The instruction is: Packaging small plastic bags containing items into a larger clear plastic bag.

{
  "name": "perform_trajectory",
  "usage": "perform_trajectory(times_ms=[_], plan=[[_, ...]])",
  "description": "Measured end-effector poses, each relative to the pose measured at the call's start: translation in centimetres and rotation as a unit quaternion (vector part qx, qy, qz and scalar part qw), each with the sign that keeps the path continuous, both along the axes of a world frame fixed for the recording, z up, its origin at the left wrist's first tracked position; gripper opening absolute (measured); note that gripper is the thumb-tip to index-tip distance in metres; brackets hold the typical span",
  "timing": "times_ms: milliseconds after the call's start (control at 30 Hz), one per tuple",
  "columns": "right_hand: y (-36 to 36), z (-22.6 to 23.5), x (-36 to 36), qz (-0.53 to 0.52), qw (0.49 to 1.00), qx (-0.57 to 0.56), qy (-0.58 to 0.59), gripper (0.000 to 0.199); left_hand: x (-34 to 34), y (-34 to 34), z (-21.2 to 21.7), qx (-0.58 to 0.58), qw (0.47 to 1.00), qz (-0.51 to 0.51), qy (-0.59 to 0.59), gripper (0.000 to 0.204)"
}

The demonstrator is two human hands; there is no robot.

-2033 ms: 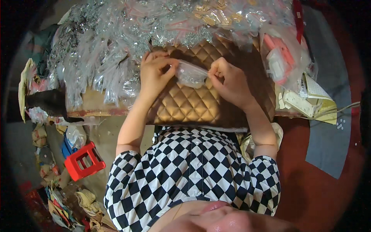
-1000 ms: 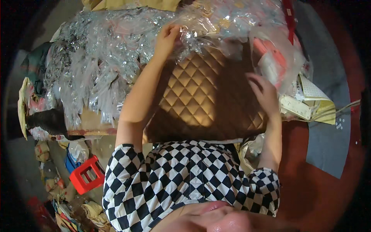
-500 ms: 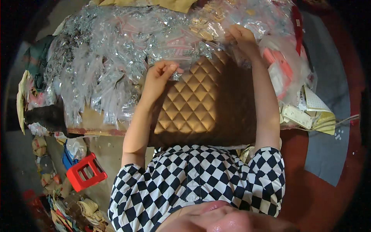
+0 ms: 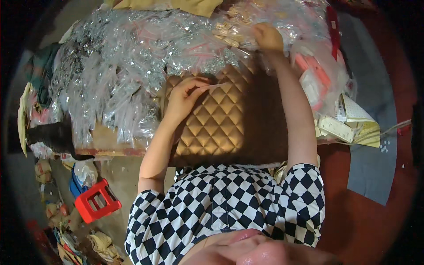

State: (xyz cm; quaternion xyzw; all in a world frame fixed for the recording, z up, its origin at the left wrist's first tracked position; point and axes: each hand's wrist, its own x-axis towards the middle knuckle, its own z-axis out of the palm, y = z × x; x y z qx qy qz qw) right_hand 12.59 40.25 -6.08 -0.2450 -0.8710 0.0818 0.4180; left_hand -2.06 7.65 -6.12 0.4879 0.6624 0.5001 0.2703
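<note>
Pinching a thin pale plastic piece (image 4: 218,85) above the frame's centre, the left hand (image 4: 185,96) is over the quilted brown cloth (image 4: 214,128); the right hand (image 4: 269,38), at upper centre-right, is near clear bags (image 4: 298,21), its grip unclear.

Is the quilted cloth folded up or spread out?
Spread out: the cloth shows its diamond stitching across a broad area under the left hand. Whether its far edge is folded, I cannot tell.

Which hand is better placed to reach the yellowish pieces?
Probably the right hand: it is beside the yellowish pieces, while the left hand is farther away and holds a thin plastic piece.
</note>
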Motion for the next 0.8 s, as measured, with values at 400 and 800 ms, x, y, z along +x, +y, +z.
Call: perform_trajectory(times_ms=[400,800], plan=[[-17.3,7.8,8.4,0.237,0.917,-0.314,-0.071,0.027,5.9,2.7,3.6,0.206,0.951,-0.07,0.22,0.013],[-16.9,-6.6,22.8,-0.2,0.94,0.089,-0.262,0.023,6.7,1.6,-0.8,0.092,0.974,0.032,-0.203,0.034]])
